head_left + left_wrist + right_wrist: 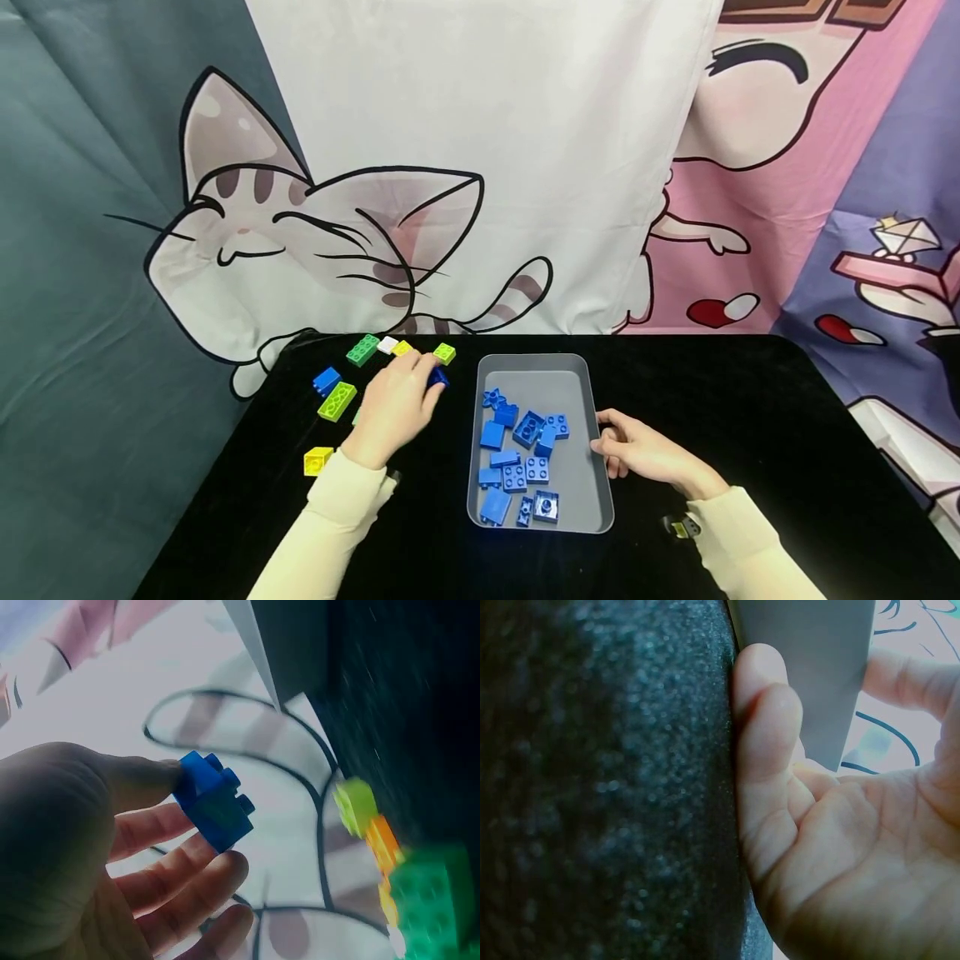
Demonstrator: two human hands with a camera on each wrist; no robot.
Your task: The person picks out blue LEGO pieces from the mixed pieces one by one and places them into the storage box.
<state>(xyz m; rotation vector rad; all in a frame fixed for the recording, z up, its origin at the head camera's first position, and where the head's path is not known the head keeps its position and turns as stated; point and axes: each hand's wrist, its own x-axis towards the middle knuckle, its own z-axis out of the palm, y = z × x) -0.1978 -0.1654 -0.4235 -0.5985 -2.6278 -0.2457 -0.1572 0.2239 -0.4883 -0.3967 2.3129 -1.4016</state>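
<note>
My left hand (pixel 396 407) pinches a blue toy brick (pixel 214 801) between thumb and fingers, over the left part of the black table. In the head view most of that brick is hidden behind the hand. My right hand (pixel 637 450) holds the right side of a grey tray (pixel 577 500), its thumb at the rim and its curled fingers against the outer wall (pixel 821 682). Several blue bricks (pixel 514 477) of different shapes lie in the tray, mostly in its left and middle parts.
Left of the tray lie a dark green brick (pixel 363 350), a white brick (pixel 387 344), lime bricks (pixel 337 402), another blue brick (pixel 327 381) and yellow bricks (pixel 317 461). A printed cloth (pixel 570 125) hangs behind the black table (pixel 712 383).
</note>
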